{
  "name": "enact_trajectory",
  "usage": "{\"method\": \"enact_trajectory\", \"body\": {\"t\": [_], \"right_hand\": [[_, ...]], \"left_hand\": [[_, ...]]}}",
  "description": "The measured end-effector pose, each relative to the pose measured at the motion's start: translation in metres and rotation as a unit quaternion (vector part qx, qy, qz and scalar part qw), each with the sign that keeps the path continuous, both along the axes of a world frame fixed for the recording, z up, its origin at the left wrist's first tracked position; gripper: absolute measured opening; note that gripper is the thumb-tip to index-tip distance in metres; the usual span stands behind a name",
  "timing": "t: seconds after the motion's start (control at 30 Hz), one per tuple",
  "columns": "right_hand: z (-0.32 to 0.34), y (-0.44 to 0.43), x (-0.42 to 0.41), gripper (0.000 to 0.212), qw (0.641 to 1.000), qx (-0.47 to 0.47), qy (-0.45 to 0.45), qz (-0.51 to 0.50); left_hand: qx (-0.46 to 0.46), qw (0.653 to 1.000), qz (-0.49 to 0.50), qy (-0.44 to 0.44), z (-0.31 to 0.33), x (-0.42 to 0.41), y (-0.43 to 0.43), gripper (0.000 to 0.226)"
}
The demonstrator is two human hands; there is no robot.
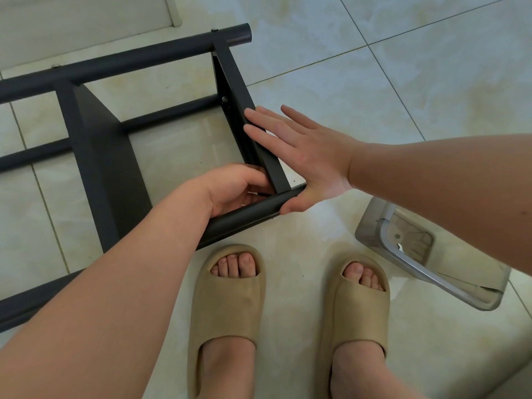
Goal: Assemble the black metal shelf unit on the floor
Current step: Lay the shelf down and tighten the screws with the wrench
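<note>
Fingers (262, 131) straight, your right hand (305, 159) is pressing the black metal shelf unit (106, 156); left hand (236, 188) gripping its corner; clear plastic container (431, 254), contents unclear.

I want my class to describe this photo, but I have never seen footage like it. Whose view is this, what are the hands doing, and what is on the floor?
There is no machine here. A person wears a camera on the head, so you look down along both arms. On the pale tiled floor lies a half-built black metal shelf unit. The right hand is flat, its straight fingers pressing against the end panel and its thumb by the end of the near tube. The left hand curls its fingers into the corner where that panel meets the tube; whatever they pinch is hidden. Below are the person's feet in tan slippers. To the right lies a clear plastic piece with a grey metal bar.
</note>
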State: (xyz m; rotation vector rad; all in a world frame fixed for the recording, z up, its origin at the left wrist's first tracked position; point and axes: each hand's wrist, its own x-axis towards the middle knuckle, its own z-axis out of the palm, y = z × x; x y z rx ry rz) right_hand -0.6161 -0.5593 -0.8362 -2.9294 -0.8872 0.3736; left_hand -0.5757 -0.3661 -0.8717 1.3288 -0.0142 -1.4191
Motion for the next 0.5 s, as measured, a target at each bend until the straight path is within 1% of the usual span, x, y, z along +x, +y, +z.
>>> {"method": "enact_trajectory", "body": {"t": [0.13, 0.33, 0.43, 0.5], "right_hand": [[-0.0001, 0.0002, 0.0001, 0.129, 1.0, 0.0, 0.004, -0.002], [0.0, 0.0004, -0.0001, 0.13, 1.0, -0.002, 0.004, -0.002], [0.0004, 0.0004, 0.0, 0.129, 1.0, -0.002, 0.004, -0.003], [0.0006, 0.0005, -0.0001, 0.129, 1.0, -0.002, 0.004, -0.003]], "left_hand": [[0.018, 0.999, -0.022, -0.043, -0.0007, -0.0025, 0.0005, 0.021], [-0.004, 1.0, -0.019, -0.017, -0.0013, -0.0021, 0.0019, 0.037], [-0.014, 1.0, -0.013, -0.003, -0.0003, -0.001, 0.0017, 0.034], [-0.016, 1.0, -0.008, 0.003, 0.0005, -0.0002, 0.0016, 0.025]]}}
